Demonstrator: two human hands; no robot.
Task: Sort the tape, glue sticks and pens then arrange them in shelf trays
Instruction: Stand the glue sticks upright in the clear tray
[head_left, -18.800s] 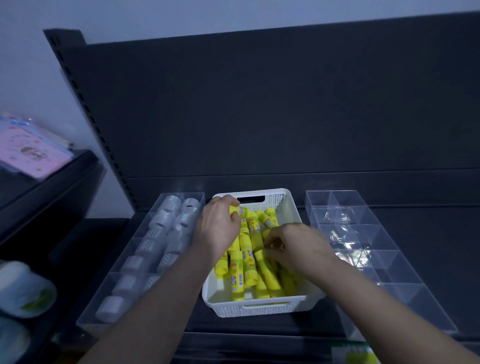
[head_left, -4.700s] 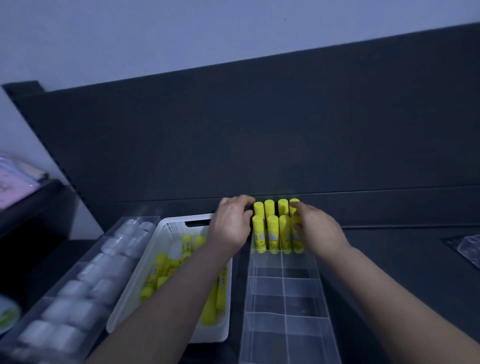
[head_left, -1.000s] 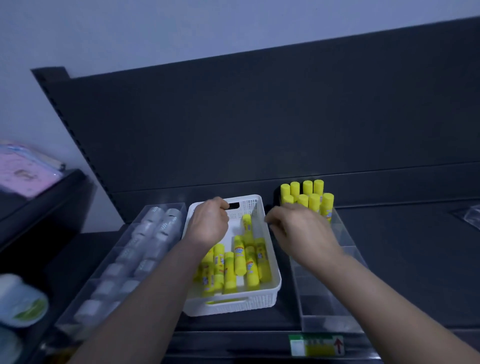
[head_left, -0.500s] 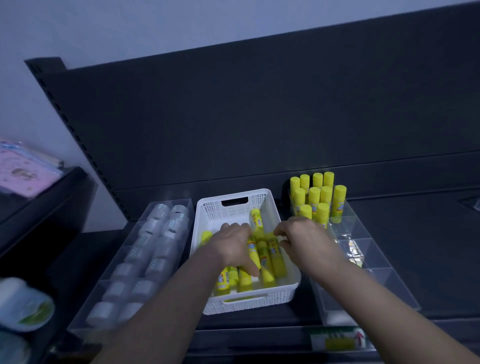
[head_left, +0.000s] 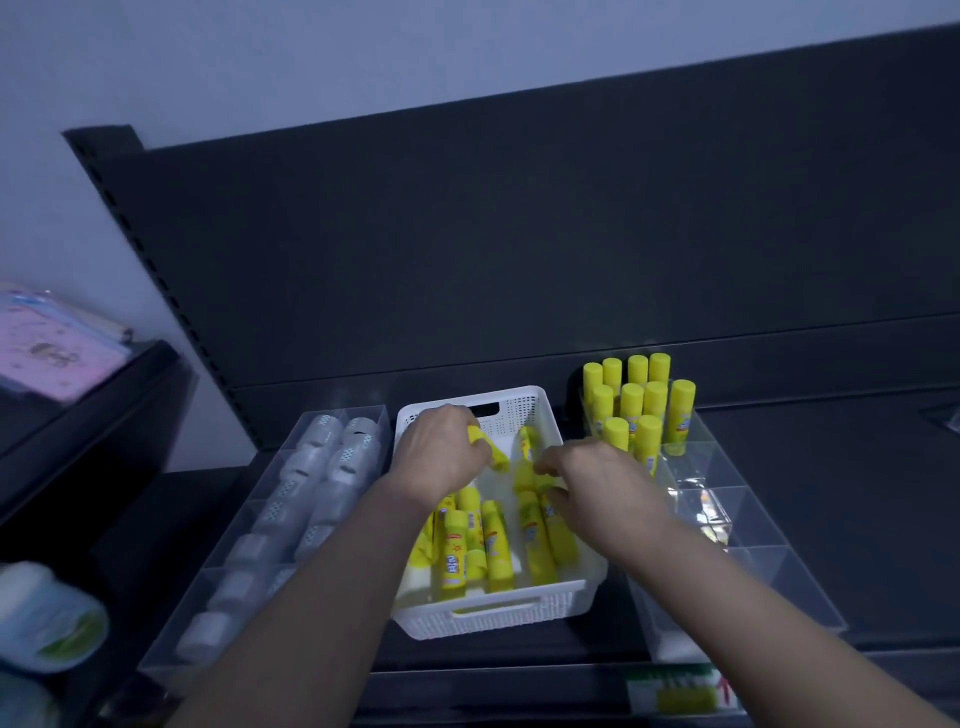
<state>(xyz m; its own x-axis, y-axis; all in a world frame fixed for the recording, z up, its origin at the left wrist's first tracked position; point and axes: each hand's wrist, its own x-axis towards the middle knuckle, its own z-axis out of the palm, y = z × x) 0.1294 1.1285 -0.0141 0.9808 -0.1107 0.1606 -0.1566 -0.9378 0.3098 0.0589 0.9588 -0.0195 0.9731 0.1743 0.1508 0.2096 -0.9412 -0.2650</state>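
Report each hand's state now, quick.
Left hand: grips a raised glue stick above the white basket.
Right hand: pinches a second glue stick inside the basket.

We saw a dark shelf (head_left: 831, 519) with a dark back panel rising from its 12 o'clock edge. Three containers sat directly on it, side by side. In the middle stood a white perforated basket (head_left: 467, 621), with a handle slot in the wall at 12 o'clock and another at 6 o'clock. Just beside it at 9 o'clock lay a long clear divided tray (head_left: 244, 519), running from the shelf's front edge toward the back panel. At 3 o'clock of the basket, close against it, lay a second clear divided tray (head_left: 779, 577). A green and yellow label (head_left: 680, 691) was fixed to the shelf's front edge at 5 o'clock of the basket.
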